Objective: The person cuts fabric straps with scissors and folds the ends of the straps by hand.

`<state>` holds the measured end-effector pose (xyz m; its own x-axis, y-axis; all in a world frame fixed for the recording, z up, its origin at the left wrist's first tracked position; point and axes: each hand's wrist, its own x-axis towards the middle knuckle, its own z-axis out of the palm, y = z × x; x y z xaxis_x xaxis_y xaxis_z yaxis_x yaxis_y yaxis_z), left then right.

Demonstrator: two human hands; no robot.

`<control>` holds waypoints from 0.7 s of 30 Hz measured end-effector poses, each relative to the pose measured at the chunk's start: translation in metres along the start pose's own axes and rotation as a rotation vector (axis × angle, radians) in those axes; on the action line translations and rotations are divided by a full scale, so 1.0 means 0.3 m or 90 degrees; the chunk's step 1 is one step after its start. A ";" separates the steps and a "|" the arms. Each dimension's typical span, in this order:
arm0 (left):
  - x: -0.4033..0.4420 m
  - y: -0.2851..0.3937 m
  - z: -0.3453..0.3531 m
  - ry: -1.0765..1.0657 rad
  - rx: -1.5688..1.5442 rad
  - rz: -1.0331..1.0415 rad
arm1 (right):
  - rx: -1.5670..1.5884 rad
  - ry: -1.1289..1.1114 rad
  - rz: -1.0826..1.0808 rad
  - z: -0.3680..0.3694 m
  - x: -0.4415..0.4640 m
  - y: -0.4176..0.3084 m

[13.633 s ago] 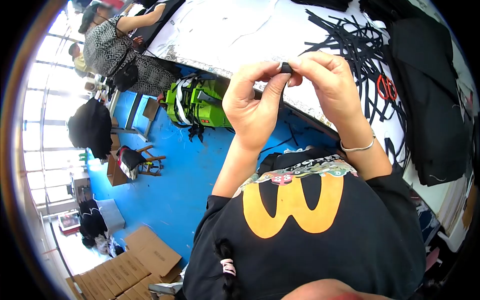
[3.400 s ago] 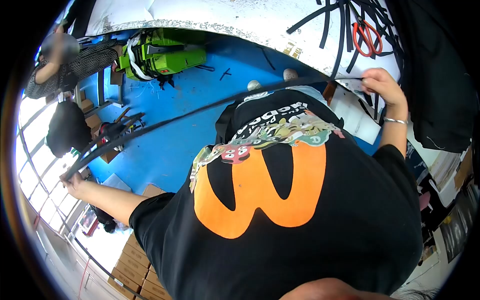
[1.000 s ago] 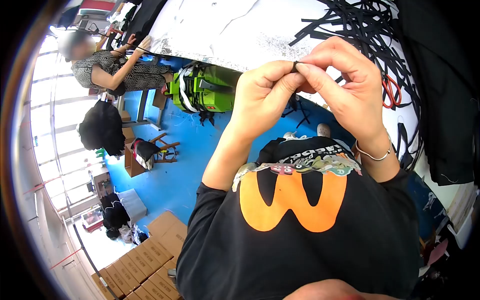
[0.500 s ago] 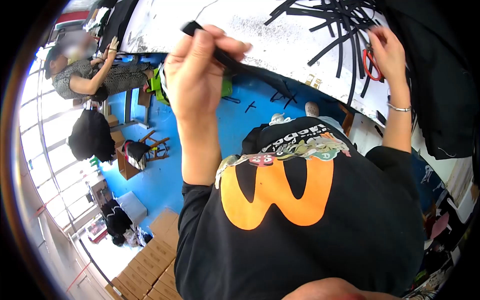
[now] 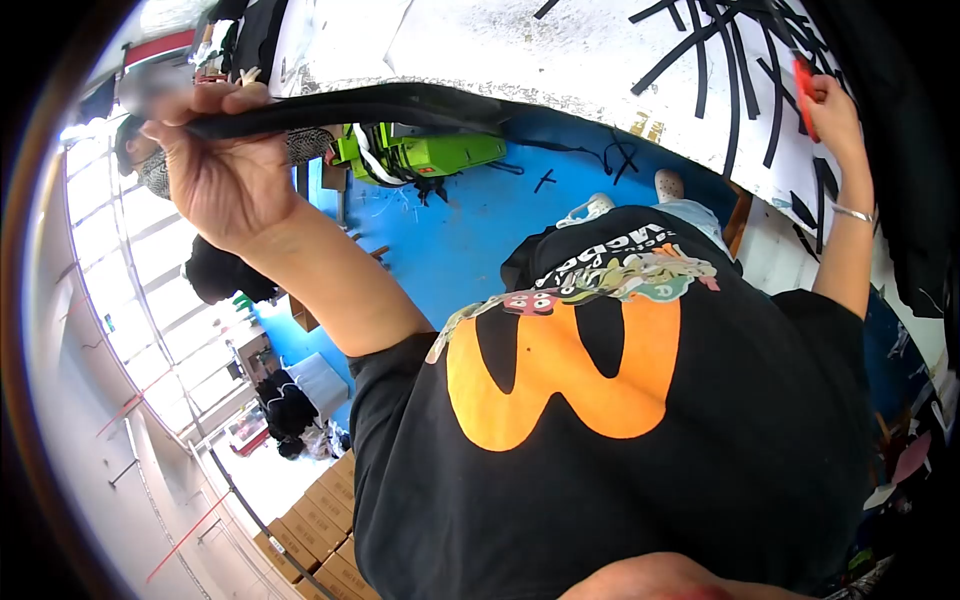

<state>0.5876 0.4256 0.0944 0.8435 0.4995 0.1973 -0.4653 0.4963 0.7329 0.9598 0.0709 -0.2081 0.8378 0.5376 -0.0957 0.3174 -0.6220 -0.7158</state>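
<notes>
My left hand (image 5: 228, 165) is raised at the left, thumb and fingers pinched on one end of a black fabric strip (image 5: 390, 105). The strip stretches to the right along the near edge of the white table (image 5: 480, 50), slightly bowed. At the right, my right hand (image 5: 835, 112) is closed around red-handled scissors (image 5: 804, 95) held over the table. Whether the blades are apart cannot be made out. Close to the scissors, several narrow black strips (image 5: 735, 80) lie crossed in a loose pile.
A bright green case (image 5: 440, 152) sits on the blue floor (image 5: 440, 240) beneath the table edge. Stacked cardboard boxes (image 5: 318, 520) stand at the lower left. Another person (image 5: 150, 165) is partly hidden behind my left hand. Dark fabric (image 5: 910, 170) hangs at the far right.
My left hand has swung left, drawing the black strip out lengthwise. My right hand with the scissors has shifted right in view. The camera view has turned somewhat.
</notes>
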 end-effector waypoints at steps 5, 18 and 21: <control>0.060 0.037 0.056 -0.009 -0.044 -0.001 | 0.515 -0.135 -0.027 -0.011 -0.181 -0.179; 0.189 -0.025 0.181 -0.088 0.022 -0.090 | 0.862 -0.850 0.149 0.239 -0.449 -0.435; 0.192 -0.045 0.199 -0.092 0.019 -0.100 | 0.886 -0.884 0.159 0.313 -0.451 -0.458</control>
<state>0.6586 0.4053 0.1349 0.9358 0.3095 0.1688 -0.3185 0.5375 0.7808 0.7610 0.1371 -0.1618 -0.2785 0.9489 -0.1484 -0.8133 -0.3152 -0.4890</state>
